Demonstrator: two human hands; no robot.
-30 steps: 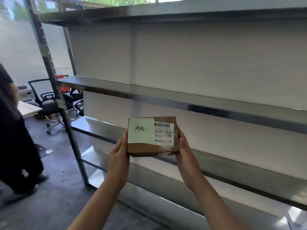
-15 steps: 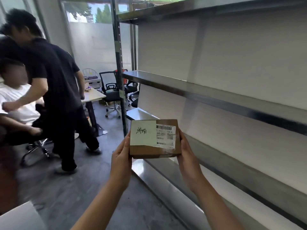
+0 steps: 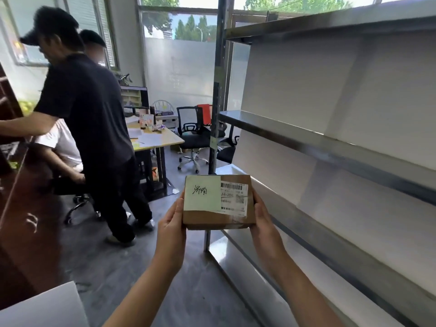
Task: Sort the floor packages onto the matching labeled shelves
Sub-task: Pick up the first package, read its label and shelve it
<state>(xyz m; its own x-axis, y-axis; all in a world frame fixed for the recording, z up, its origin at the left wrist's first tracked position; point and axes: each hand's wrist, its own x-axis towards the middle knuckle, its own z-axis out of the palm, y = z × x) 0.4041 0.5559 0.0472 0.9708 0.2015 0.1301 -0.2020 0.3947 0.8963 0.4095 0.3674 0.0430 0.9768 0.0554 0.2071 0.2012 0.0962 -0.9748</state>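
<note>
Basically small cardboard package [image 3: 218, 201] at 6 o'clock, clamped between left hand [image 3: 171, 226] and right hand [image 3: 265, 224] on its 2 short sides; likely light, stiff, non-slippery; shelving [image 3: 330, 142] at 3 o'clock.

The metal shelf rack [image 3: 306, 140] (white-backed) stands on the grey floor [image 3: 113, 263], office chairs [image 3: 192, 138] beyond it.

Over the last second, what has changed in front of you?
The view swung left: the shelves slid right, and the standing person, a seated person and the desk came fully into view. Unchanged: the left hand and right hand hold the box by its sides.
</note>
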